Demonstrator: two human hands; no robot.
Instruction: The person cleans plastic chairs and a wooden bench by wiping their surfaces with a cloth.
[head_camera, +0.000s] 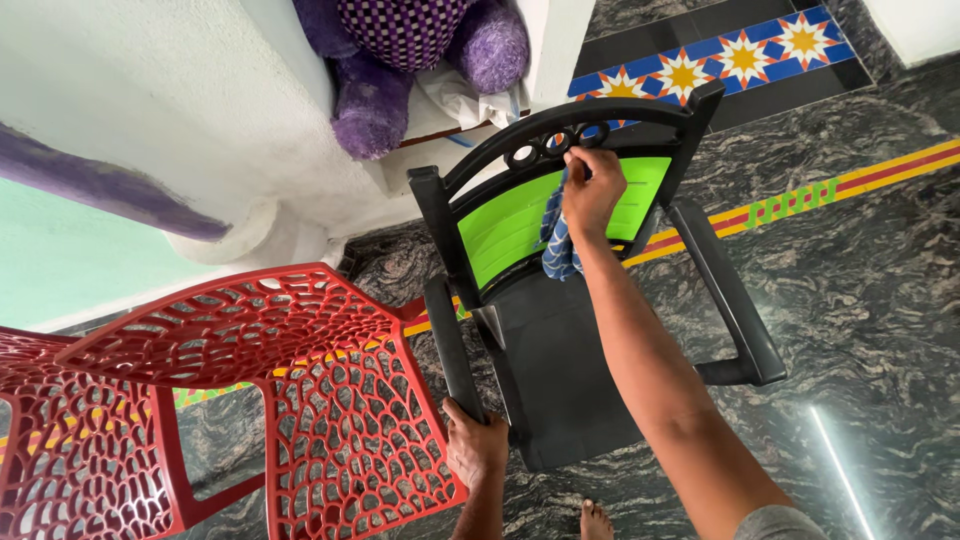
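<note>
Pressing a blue cloth (556, 240) to the black chair's (560, 380) far backrest, the right hand (592, 190) grips it closed; left hand (475, 448) clasps the near armrest (452, 345).

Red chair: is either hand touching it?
No. The left hand grips the black chair's armrest, and the right hand presses a blue cloth on its backrest; the red chair stands untouched.

Both forearms are bare; a grey sleeve (778, 522) covers the right upper arm, and one foot (596, 520) (toes only) is unshod.
</note>
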